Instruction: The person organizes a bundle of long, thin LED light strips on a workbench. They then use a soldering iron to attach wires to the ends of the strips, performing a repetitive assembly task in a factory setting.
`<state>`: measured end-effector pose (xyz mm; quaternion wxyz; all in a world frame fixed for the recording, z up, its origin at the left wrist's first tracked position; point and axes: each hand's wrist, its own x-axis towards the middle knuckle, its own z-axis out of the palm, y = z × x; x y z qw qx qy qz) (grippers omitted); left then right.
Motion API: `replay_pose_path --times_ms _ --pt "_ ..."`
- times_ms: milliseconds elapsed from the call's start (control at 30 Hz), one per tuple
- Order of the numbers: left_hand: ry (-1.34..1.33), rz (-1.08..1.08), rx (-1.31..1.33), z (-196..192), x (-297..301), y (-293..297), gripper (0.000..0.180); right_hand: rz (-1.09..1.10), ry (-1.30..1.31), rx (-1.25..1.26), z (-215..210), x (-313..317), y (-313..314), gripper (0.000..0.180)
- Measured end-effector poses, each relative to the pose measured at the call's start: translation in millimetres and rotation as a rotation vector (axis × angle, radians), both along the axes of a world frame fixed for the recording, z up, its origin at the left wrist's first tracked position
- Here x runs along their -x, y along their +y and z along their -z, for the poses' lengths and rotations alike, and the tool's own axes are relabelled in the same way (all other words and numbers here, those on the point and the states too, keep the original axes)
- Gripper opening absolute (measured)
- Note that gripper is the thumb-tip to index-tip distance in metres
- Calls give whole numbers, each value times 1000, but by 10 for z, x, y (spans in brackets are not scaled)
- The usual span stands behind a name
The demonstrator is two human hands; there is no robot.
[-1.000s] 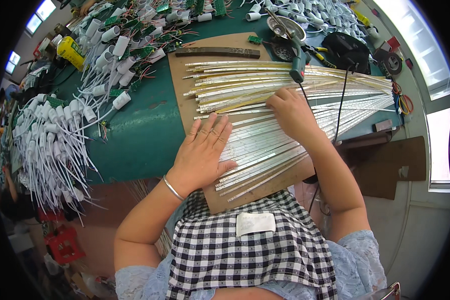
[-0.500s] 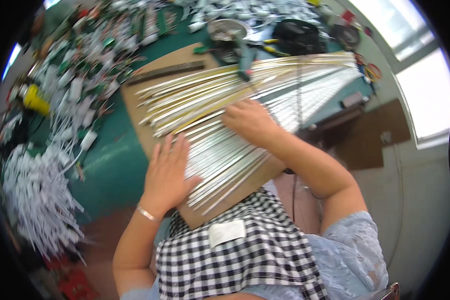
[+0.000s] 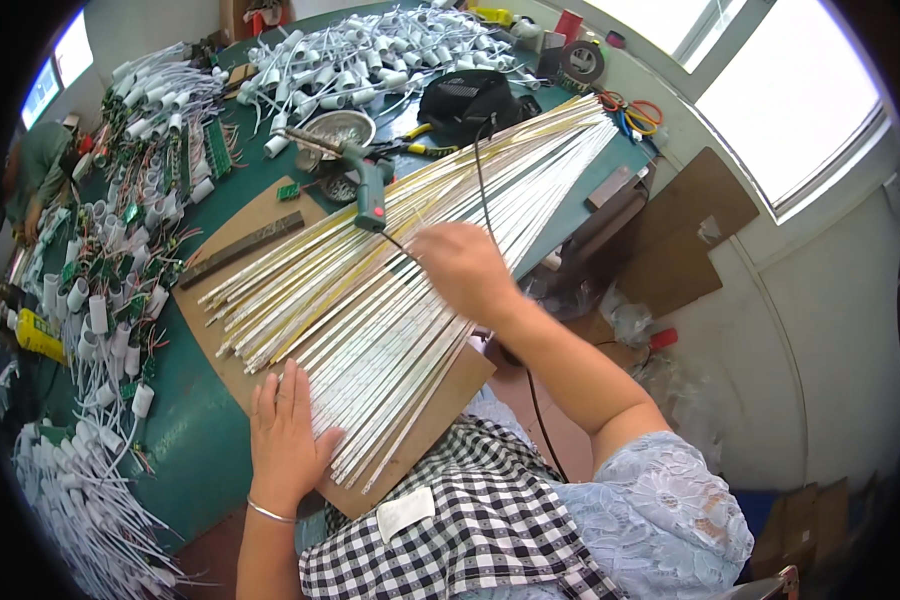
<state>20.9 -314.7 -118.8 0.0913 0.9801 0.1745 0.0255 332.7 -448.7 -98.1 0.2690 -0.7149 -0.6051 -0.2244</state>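
The long thin LED strips [image 3: 370, 370] lie in a fan on a brown board [image 3: 467, 378], which sits at the near edge of the green tabletop [image 3: 195, 440]. Some strips are white and some have yellow along them. Their narrow end runs off the board toward the far right corner of the tabletop, close to orange-handled scissors [image 3: 648, 116].

The left hand [image 3: 285, 435] is flat, with its thumb out to the side. It is at the near left edge of the board, by the ends of the white strips. The right hand [image 3: 465, 270] is curled over the middle of the strips. It is blurry, so I cannot tell if it pinches one.

Past the board's far edge is a round metal bowl [image 3: 369, 133]. It has something grey in it, but I cannot tell what. Next to it, a small dark dish [image 3: 340, 188] has little shiny grey bits in it. A green-handled soldering gun [image 3: 372, 195] leans there, with its long nose by the bowl. Near them are pliers [image 3: 432, 151] with yellow on the handles and a black bag [image 3: 470, 97].

At the tabletop's left edge is a yellow bottle [image 3: 38, 335]; what it holds is hidden. White tubes with wires [image 3: 370, 65] make a big pile at the far edge.
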Motion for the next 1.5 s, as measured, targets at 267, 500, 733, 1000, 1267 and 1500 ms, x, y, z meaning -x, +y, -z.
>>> replay_pose_path --times_ms 267,500,733,1000,1267,1500 --pt "27 27 5 1 -74 -12 87 697 338 646 279 -1439 -590 67" --pt "-43 22 -1 49 -45 18 83 680 -19 588 297 -1316 -436 69" --pt "-113 17 -78 104 50 32 81 -136 -57 575 58 832 -98 76" --pt "-328 22 126 252 74 128 69 -211 -104 670 325 1277 112 72" --pt "-149 -63 -102 211 211 90 74 -206 -96 661 292 1273 107 71" --pt "-110 -73 -108 200 260 -19 77 -229 -84 663 277 1293 35 71"
